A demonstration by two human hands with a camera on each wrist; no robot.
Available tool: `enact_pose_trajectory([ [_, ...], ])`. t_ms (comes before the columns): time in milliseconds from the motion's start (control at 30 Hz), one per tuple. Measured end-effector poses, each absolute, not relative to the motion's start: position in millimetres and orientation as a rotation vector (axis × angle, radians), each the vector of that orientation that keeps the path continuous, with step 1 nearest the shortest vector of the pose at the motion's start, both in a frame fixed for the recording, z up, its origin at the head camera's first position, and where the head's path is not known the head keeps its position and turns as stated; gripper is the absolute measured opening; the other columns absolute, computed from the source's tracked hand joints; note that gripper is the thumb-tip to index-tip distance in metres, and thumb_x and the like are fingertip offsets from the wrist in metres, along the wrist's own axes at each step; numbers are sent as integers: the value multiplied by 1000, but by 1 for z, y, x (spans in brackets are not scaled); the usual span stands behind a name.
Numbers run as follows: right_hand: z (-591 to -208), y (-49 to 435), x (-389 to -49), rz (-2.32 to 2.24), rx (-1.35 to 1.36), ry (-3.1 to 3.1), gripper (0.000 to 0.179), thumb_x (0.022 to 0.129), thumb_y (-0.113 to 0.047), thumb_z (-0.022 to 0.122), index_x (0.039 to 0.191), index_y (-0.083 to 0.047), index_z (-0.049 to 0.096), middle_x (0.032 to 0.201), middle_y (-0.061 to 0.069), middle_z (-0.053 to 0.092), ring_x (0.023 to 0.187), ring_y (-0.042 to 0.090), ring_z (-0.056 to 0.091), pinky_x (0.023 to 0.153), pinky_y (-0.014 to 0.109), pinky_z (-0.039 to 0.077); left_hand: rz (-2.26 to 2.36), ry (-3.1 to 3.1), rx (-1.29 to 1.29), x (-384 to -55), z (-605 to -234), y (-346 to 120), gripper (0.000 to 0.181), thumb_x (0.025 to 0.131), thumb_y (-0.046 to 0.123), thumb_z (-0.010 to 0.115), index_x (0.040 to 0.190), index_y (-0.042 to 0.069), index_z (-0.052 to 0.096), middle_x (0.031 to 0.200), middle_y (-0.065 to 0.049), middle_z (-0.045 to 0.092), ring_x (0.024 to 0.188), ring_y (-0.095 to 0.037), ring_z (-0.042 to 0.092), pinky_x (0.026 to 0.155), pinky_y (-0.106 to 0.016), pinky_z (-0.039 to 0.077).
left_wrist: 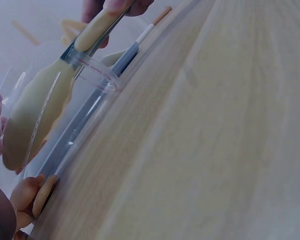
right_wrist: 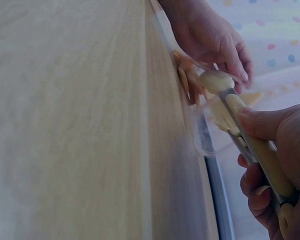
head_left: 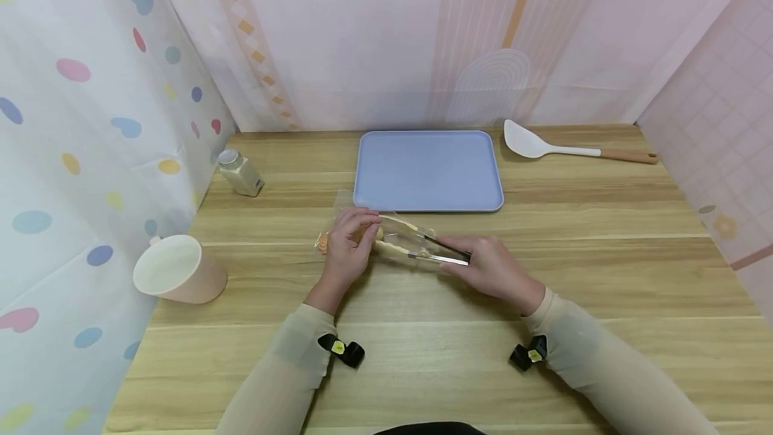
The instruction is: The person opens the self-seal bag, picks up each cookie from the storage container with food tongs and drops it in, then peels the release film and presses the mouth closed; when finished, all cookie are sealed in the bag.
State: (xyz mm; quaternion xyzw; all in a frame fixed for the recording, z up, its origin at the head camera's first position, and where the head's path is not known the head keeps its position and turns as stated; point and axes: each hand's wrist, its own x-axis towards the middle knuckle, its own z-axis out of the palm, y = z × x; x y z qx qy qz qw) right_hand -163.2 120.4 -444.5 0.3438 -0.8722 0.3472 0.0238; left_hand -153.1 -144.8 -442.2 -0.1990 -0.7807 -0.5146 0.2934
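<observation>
My right hand (head_left: 492,264) grips a pair of kitchen tongs (head_left: 443,259) with cream-coloured tips and metal arms. The tips point left, parted from each other, and reach into a clear plastic bag (head_left: 341,200). My left hand (head_left: 351,240) pinches the bag's edge between thumb and fingers, beside the tong tips. Small orange-brown pieces (left_wrist: 27,192) lie low by the left hand; what they are is unclear. In the right wrist view the thumb lies along the cream handle (right_wrist: 265,155) with fingers curled beneath.
A pale blue tray (head_left: 429,170) lies behind the hands. To its right is a white spatula (head_left: 528,143) with a wooden handle. A glass shaker (head_left: 241,173) with a metal lid stands back left, and a pale pink mug (head_left: 193,274) is near the left edge.
</observation>
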Motion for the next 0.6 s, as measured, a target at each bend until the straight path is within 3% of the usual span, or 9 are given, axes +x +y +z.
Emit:
enact_pose_trajectory([
  [200,-450,110,-165,1071,1061,-2631,45,82,-21,78,123,-6,66,115,9,67,104,19,65,84,37,54,-1359,-2083,-522,-157,-447,-146,10,82,-14,64,89,-9,67,97,-23,64,101,-41,55,96,-42,41],
  [600,-452,108,-159,1038,998,-2668,48,81,-23,78,125,-8,65,117,7,67,106,22,64,87,39,53,-1360,-2087,-523,-160,-452,-145,10,81,-15,64,88,-8,68,96,-23,65,101,-41,55,95,-43,41],
])
